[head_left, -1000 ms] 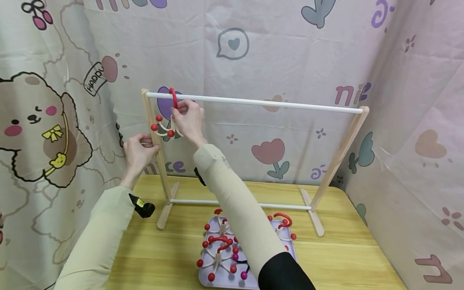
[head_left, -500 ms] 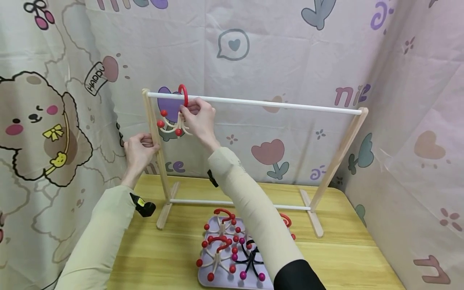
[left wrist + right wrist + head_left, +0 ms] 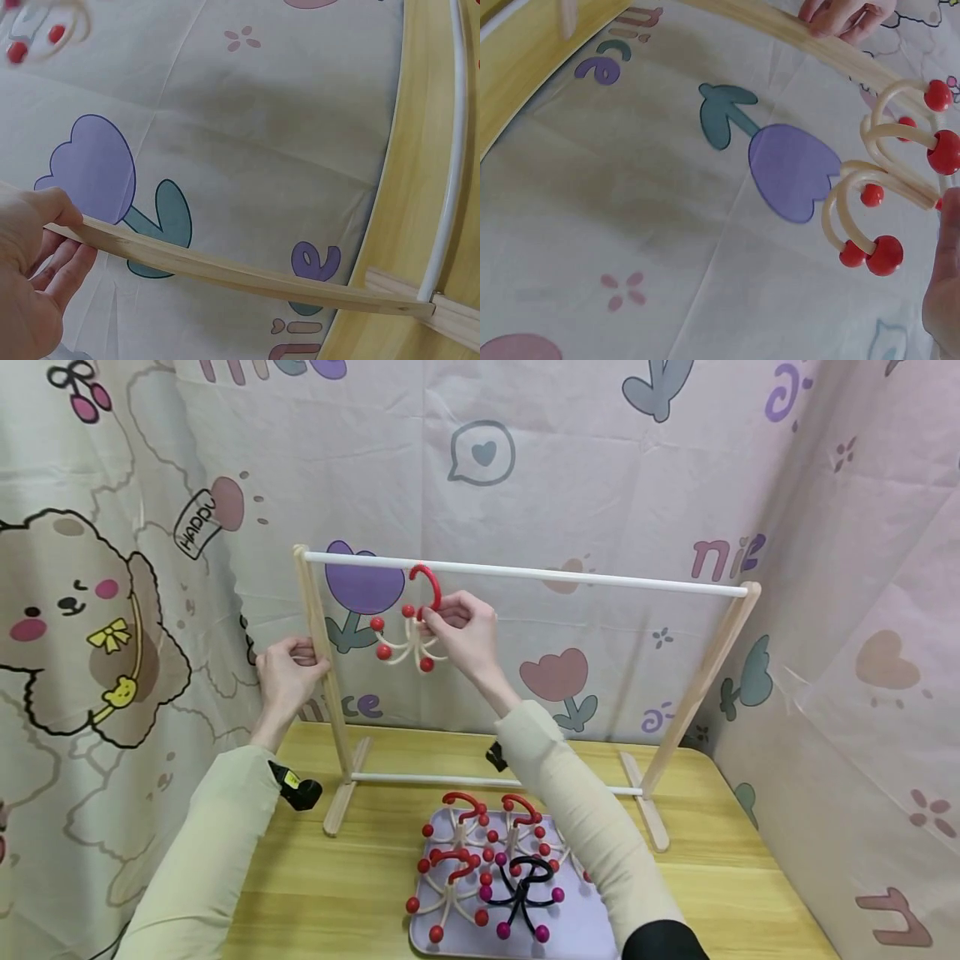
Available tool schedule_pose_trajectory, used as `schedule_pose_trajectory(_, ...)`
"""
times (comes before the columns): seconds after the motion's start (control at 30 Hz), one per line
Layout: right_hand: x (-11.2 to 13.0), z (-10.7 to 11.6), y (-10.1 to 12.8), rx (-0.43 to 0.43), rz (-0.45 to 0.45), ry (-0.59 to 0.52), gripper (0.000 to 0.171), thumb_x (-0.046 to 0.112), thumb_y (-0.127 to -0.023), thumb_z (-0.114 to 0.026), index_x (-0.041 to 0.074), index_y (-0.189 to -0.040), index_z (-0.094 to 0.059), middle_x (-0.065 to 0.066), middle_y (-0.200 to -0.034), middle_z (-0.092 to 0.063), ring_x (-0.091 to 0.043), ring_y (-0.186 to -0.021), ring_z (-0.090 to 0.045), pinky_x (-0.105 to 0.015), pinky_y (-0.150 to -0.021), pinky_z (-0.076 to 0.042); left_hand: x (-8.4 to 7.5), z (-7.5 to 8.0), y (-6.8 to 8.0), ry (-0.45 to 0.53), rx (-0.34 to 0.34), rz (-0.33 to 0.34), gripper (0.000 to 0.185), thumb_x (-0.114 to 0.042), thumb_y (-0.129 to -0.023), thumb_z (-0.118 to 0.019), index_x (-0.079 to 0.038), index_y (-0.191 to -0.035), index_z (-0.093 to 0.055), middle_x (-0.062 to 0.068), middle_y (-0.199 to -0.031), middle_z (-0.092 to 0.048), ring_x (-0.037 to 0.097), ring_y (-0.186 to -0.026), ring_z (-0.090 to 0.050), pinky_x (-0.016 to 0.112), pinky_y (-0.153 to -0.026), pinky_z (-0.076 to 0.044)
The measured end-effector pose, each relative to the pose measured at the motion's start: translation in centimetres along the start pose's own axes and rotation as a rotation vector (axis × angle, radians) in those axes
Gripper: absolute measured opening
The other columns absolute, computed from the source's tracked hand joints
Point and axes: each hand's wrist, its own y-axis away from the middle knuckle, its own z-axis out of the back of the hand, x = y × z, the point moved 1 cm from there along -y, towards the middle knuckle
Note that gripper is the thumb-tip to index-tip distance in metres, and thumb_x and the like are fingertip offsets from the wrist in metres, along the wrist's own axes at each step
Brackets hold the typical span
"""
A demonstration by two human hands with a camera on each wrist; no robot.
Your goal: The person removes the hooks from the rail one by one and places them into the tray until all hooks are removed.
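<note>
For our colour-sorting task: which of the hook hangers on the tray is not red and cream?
The black hanger with magenta balls, at the tray's front right; the other hangers there are cream with red hooks and balls.

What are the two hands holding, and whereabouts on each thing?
Right hand pinches the red-hooked hanger at its stem, just below the hook. Left hand grips the rack's left wooden post.

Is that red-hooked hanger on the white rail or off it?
On: the hanger has its red hook over the white rail, held by the right hand.
</note>
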Motion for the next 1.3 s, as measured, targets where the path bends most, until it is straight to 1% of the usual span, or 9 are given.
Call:
schedule_pose_trajectory(0.2,-0.7,4.0,2.5,0.034,-0.023,-0.024,0.012,-0.005,-0.088,-0.069,-0.012,-0.096,-0.063,-0.036,-0.094,-0.071,-0.023,-0.071,-0.076,-0.051,-0.075,-0.061,0.1,-0.1,0.0,0.03,-0.009,-0.028,0.029,-0.005,-0.082,-0.068,0.007,-0.109,-0.071,0.031,-0.104,-0.073,-0.027,-0.058,-0.043,0.045,-0.113,-0.032)
schedule_pose_trajectory(0.37,-1.2,7.3,4.9,0.065,-0.031,0.015,0.014,-0.003,-0.089,-0.069,-0.011,-0.098,-0.063,-0.033,-0.095,-0.072,-0.012,-0.07,-0.075,-0.048,-0.076,-0.061,0.1,-0.1,0.0,0.02,-0.011,-0.025,0.029,-0.005,-0.082,-0.068,0.007,-0.109,-0.071,0.03,-0.103,-0.073,-0.027,-0.058,-0.042,0.045,-0.111,-0.037)
schedule_pose_trajectory(0.5,-1.5,9.6,6.8,0.079,-0.026,0.007,0.015,-0.005,-0.089,-0.069,-0.014,-0.097,-0.061,-0.039,-0.095,-0.069,-0.009,-0.07,-0.075,-0.037,-0.073,-0.063,0.1,-0.1,0.1,0.007,-0.019,-0.023,0.028,-0.005,-0.083,-0.068,0.007,-0.109,-0.071,0.029,-0.102,-0.074,-0.027,-0.058,-0.042,0.039,-0.105,-0.043)
schedule_pose_trajectory(0.6,-1.7,11.1,8.1,0.082,-0.035,-0.008,0.016,-0.005,-0.089,-0.068,-0.016,-0.096,-0.059,-0.027,-0.09,-0.075,-0.009,-0.07,-0.075,-0.031,-0.07,-0.063,0.0,-0.1,0.1,0.001,-0.023,-0.024,0.028,-0.005,-0.083,-0.068,0.006,-0.109,-0.071,0.028,-0.102,-0.074,-0.027,-0.058,-0.042,0.039,-0.102,-0.046)
schedule_pose_trajectory(0.73,-1.8,12.7,10.0,0.061,-0.073,0.011,0.017,-0.003,-0.089,-0.069,-0.014,-0.097,-0.06,0.001,-0.083,-0.079,-0.01,-0.07,-0.076,-0.023,-0.059,-0.059,-0.1,-0.1,0.1,0.012,-0.019,-0.024,0.029,-0.004,-0.083,-0.068,0.007,-0.109,-0.07,0.029,-0.102,-0.074,-0.026,-0.058,-0.042,0.045,-0.107,-0.041)
schedule_pose_trajectory(0.97,-2.2,15.9,13.5,0.041,-0.089,-0.006,0.019,-0.004,-0.089,-0.069,-0.017,-0.096,-0.057,0.001,-0.084,-0.079,-0.015,-0.071,-0.077,-0.025,-0.06,-0.06,0.1,0.0,0.3,-0.006,-0.022,-0.025,0.028,-0.006,-0.082,-0.068,0.006,-0.108,-0.071,0.029,-0.1,-0.074,-0.023,-0.061,-0.041,0.045,-0.105,-0.041)
schedule_pose_trajectory(1.07,-2.5,17.7,15.1,0.05,-0.079,-0.013,0.019,-0.008,-0.089,-0.067,-0.02,-0.096,-0.055,-0.001,-0.086,-0.079,-0.016,-0.072,-0.077,-0.027,-0.063,-0.061,0.2,-0.1,0.3,-0.009,-0.018,-0.018,0.028,-0.006,-0.083,-0.068,0.006,-0.108,-0.072,0.028,-0.101,-0.074,-0.013,-0.067,-0.048,0.045,-0.107,-0.039)
schedule_pose_trajectory(1.23,-2.8,20.3,17.7,0.076,-0.088,0.013,0.015,-0.011,-0.089,-0.065,-0.021,-0.094,-0.055,-0.002,-0.086,-0.079,-0.014,-0.072,-0.077,-0.033,-0.066,-0.062,0.0,-0.1,0.2,-0.008,-0.014,-0.016,0.029,-0.006,-0.083,-0.068,0.005,-0.109,-0.072,0.027,-0.102,-0.074,0.027,-0.087,-0.065,0.045,-0.11,-0.037)
schedule_pose_trajectory(1.3,-2.8,21.1,18.7,0.093,-0.112,0.034,0.011,-0.01,-0.089,-0.065,-0.017,-0.093,-0.057,-0.001,-0.085,-0.079,-0.014,-0.073,-0.077,-0.033,-0.066,-0.062,0.0,0.0,0.2,-0.009,-0.012,-0.015,0.029,-0.006,-0.083,-0.068,0.004,-0.11,-0.072,0.027,-0.103,-0.074,0.034,-0.093,-0.065,0.045,-0.11,-0.036)
